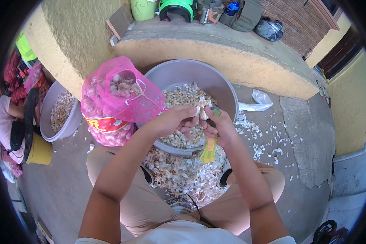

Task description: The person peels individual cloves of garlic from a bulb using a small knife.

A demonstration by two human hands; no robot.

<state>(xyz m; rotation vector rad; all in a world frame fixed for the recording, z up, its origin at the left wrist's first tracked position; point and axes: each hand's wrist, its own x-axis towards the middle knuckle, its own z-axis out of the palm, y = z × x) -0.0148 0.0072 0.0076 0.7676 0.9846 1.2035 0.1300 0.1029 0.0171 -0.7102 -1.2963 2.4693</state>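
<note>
Two bare hands, left (181, 120) and right (216, 127), over one round, smooth plastic basin (221, 83). One pale, papery garlic bulb (203, 112) between both hands' fingertips, above basin; left hand's grip narrow, pinching bulb. Right hand curled, also holding one flat, translucent yellow-green cutter (208, 151), hanging downward. Inside basin: cloves (183, 96), too many to count. Beside basin: one bulging pink mesh bag (110, 132) of bulbs. Below: flaky, crumpled skins (179, 175), heaped. Far left: one second basin (72, 112), one yellow bucket (40, 151), one person (14, 118).
</note>
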